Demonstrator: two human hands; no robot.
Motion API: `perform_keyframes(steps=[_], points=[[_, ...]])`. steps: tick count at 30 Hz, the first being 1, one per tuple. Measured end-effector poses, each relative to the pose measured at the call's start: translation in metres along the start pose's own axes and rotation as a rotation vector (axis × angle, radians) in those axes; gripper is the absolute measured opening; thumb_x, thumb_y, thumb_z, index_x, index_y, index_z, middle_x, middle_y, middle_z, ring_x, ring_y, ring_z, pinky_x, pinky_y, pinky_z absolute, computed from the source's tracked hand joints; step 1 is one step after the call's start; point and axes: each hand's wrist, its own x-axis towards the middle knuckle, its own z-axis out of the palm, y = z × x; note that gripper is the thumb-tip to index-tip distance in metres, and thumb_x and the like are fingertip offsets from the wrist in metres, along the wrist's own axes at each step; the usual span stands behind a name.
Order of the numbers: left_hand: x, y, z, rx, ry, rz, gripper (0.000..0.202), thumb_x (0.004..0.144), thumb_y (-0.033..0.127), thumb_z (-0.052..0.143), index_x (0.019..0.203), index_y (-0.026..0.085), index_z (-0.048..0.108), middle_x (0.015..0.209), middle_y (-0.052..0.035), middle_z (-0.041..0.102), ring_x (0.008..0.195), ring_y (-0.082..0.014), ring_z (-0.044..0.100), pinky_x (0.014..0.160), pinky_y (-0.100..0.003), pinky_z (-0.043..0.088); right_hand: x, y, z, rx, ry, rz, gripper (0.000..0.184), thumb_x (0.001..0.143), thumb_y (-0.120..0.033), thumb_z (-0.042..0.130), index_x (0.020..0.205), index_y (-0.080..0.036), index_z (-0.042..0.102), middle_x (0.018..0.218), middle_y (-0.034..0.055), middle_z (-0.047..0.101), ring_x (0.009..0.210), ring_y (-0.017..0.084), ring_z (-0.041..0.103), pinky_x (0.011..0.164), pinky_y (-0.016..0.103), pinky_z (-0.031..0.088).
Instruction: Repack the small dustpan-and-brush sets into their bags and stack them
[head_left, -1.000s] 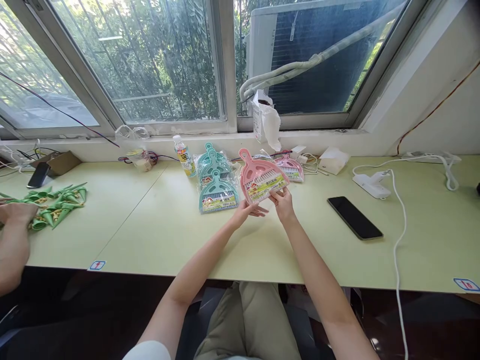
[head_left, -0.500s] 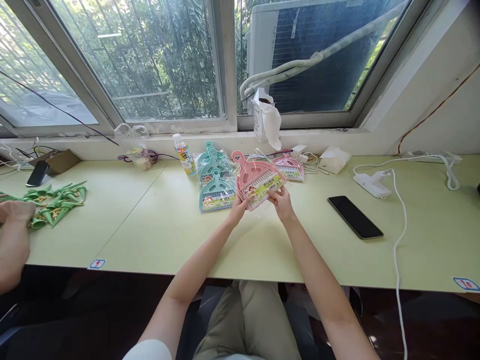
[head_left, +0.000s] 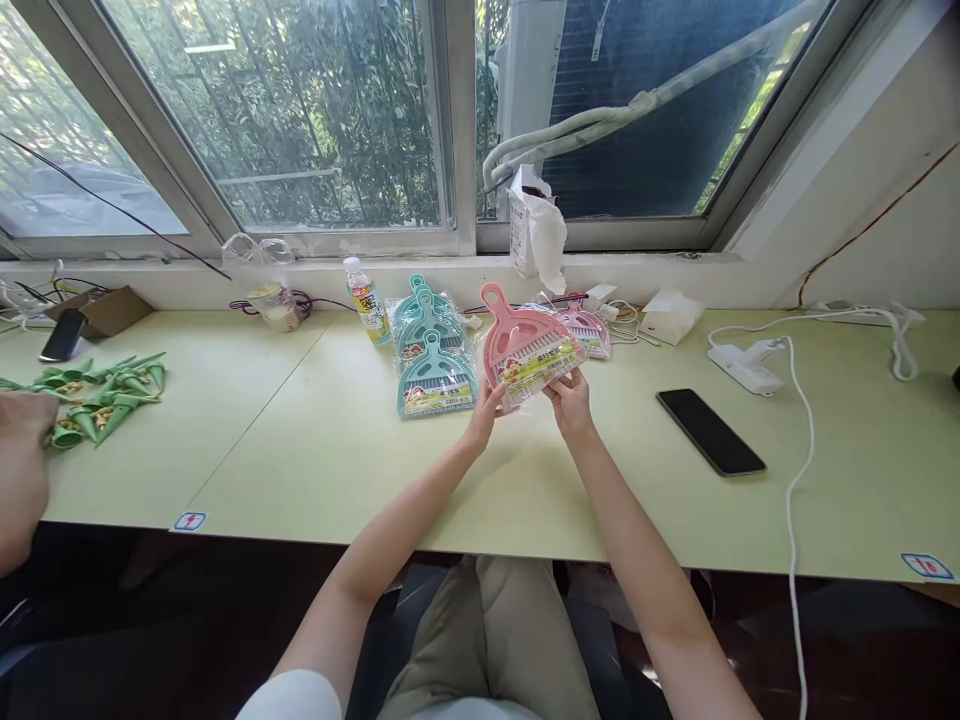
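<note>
Mid-frame, my left hand [head_left: 484, 412] and right hand [head_left: 570, 402] grip the pink dustpan [head_left: 528, 346] by its lower edge, likely the surest hold; wrapped, it should feel light, stiff, slippery.

a black phone [head_left: 711, 432] lies on a pale green table [head_left: 300, 450] near a white power strip [head_left: 741, 372]; windows [head_left: 337, 130] stand behind.

Left hand [head_left: 484, 417], right hand [head_left: 571, 406] hold bagged pink dustpan [head_left: 523, 328]; 3 teal dustpans [head_left: 436, 383] beside; black phone [head_left: 711, 432] rightward
</note>
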Motion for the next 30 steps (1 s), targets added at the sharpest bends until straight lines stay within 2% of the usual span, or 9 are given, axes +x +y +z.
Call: perform_keyframes(steps=[2,6,8,11,15,18,25,30], points=[[0.002,0.002,-0.003,0.002,0.021,0.071,0.06,0.081,0.042,0.06,0.133,0.024,0.037,0.141,-0.0106,0.045,0.126,-0.029,0.047,0.097,-0.046,0.047,-0.002,0.001,0.002,-0.008,-0.02,0.017,0.049,0.06,-0.026,0.079,0.105,-0.025,0.058,0.097,0.0005,0.07,0.096,0.019,0.067,0.087,0.038,0.056],[0.004,0.0,-0.005,0.03,0.034,0.176,0.065,0.078,0.036,0.065,0.134,0.02,0.036,0.136,-0.0119,0.049,0.127,-0.028,0.045,0.105,-0.045,0.04,-0.005,0.002,0.005,-0.034,-0.034,0.023,0.051,0.06,-0.029,0.079,0.106,-0.025,0.057,0.099,0.0013,0.07,0.096,0.02,0.067,0.085,0.039,0.056],[0.003,-0.003,-0.004,0.02,0.016,0.185,0.065,0.078,0.037,0.065,0.133,0.019,0.036,0.135,-0.0131,0.049,0.125,-0.0289,0.047,0.102,-0.046,0.043,-0.005,0.002,0.005,-0.054,-0.032,0.019,0.049,0.06,-0.03,0.079,0.104,-0.025,0.057,0.099,0.0015,0.07,0.095,0.02,0.067,0.084,0.038,0.057],[0.002,-0.004,-0.002,-0.018,-0.033,0.162,0.068,0.078,0.04,0.065,0.134,0.022,0.032,0.137,-0.014,0.047,0.118,-0.0295,0.053,0.089,-0.045,0.052,-0.005,0.001,0.004,-0.077,-0.02,0.02,0.049,0.06,-0.031,0.079,0.103,-0.024,0.057,0.101,0.002,0.07,0.096,0.02,0.066,0.082,0.037,0.057],[0.001,-0.002,-0.002,0.007,-0.06,0.082,0.069,0.077,0.043,0.066,0.133,0.022,0.03,0.135,-0.0158,0.048,0.097,-0.0268,0.065,0.074,-0.041,0.058,-0.005,0.002,0.004,-0.085,0.003,0.031,0.05,0.059,-0.032,0.08,0.103,-0.024,0.056,0.102,0.0026,0.069,0.097,0.02,0.066,0.085,0.037,0.056],[0.001,-0.002,-0.004,0.027,-0.064,0.055,0.067,0.078,0.043,0.065,0.131,0.021,0.03,0.132,-0.0165,0.05,0.084,-0.0241,0.069,0.071,-0.04,0.058,-0.006,0.001,0.004,-0.089,0.011,0.044,0.049,0.059,-0.032,0.08,0.101,-0.024,0.056,0.101,0.0025,0.069,0.097,0.02,0.066,0.087,0.038,0.056],[0.003,-0.001,-0.005,0.007,-0.034,0.044,0.07,0.077,0.039,0.066,0.134,0.023,0.027,0.132,-0.0154,0.05,0.081,-0.0226,0.069,0.065,-0.037,0.059,-0.006,0.001,0.007,-0.085,0.007,0.089,0.051,0.058,-0.034,0.082,0.102,-0.024,0.056,0.1,0.0015,0.07,0.094,0.019,0.067,0.088,0.038,0.056],[0.011,0.011,-0.019,-0.032,0.032,0.017,0.073,0.075,0.028,0.064,0.137,0.028,0.027,0.13,-0.0107,0.052,0.083,-0.0213,0.068,0.067,-0.037,0.059,0.003,-0.008,-0.006,-0.206,0.002,0.131,0.034,0.072,-0.05,0.069,0.086,-0.019,0.064,0.079,0.006,0.071,0.077,0.021,0.07,0.08,0.039,0.058]])
